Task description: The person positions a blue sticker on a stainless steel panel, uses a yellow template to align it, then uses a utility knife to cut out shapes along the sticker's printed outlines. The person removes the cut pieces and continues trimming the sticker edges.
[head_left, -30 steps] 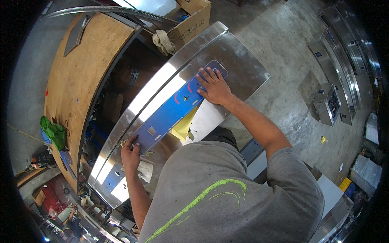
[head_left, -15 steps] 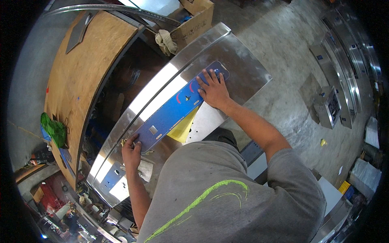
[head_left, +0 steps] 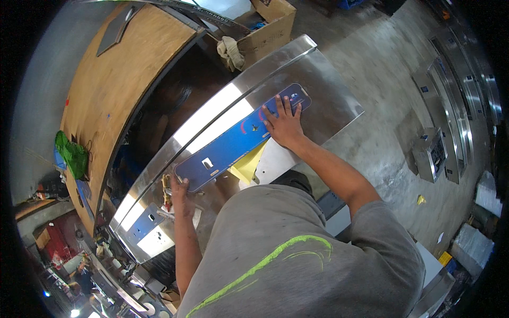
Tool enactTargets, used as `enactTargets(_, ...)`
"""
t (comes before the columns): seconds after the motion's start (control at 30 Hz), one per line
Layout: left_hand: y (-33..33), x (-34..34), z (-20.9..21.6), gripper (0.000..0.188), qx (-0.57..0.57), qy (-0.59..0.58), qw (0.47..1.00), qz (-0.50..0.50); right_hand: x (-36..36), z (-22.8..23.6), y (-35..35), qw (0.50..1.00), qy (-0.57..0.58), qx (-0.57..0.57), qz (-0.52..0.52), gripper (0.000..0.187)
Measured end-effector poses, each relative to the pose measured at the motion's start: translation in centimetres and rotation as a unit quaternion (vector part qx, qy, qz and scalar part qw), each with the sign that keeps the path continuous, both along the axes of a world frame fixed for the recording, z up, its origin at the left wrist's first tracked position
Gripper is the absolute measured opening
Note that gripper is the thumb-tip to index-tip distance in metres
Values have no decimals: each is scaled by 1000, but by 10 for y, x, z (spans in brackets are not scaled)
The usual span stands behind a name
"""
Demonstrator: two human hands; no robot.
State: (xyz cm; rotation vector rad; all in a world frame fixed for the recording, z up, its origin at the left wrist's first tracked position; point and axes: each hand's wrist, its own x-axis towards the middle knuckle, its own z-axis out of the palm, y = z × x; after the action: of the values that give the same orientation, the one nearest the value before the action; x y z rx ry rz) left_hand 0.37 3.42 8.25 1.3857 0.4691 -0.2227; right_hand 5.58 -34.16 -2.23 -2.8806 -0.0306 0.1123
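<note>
A long blue panel (head_left: 225,143) with rounded ends, small cut-outs and red arc marks lies on a shiny stainless-steel sheet-metal piece (head_left: 328,85). My right hand (head_left: 286,123) rests flat near the panel's upper right end, fingers spread. At the lower left end my left hand (head_left: 182,197) touches the panel's edge with its fingers stretched out; some fingers are hard to make out. Yellow paper (head_left: 248,165) and a white sheet with holes (head_left: 273,159) show beneath the panel's near edge. A small tool with red and yellow parts (head_left: 167,192) lies by my left hand.
A wooden table (head_left: 132,58) with a green bag (head_left: 71,155) stands at the left. A cardboard box (head_left: 270,34) and a cloth (head_left: 230,53) are beyond the metal. A second blue piece (head_left: 147,220) lies at the metal's left end. Steel units (head_left: 432,153) stand on the right floor.
My left hand has slid down off the panel's face to its end corner. The right hand stays spread on the panel. The whole view has shifted slightly.
</note>
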Motion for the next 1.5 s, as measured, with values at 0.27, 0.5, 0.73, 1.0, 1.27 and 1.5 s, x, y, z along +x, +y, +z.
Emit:
enactTargets(0.27,-33,-24,-39,52,-45,43,969,-240,1,2,3,1000,23,-15,12,56)
enactTargets(0.5,-37,-23,-61,47,2,-4,984,-179,1,3,3,999,41,-25,16,58)
enactTargets(0.73,-86,-6,-52,83,274,75,911,-299,1,0,4,999,25,-25,11,59)
enactTargets(1.0,-73,22,-77,61,345,-54,891,-291,-1,2,2,1000,12,-17,15,58)
enactTargets(1.27,-18,44,-103,55,151,-37,976,-151,-2,-1,3,999,1,-29,18,58)
enactTargets(1.5,0,60,-97,51,0,75,983,-165,-6,5,9,998,23,-16,48,57)
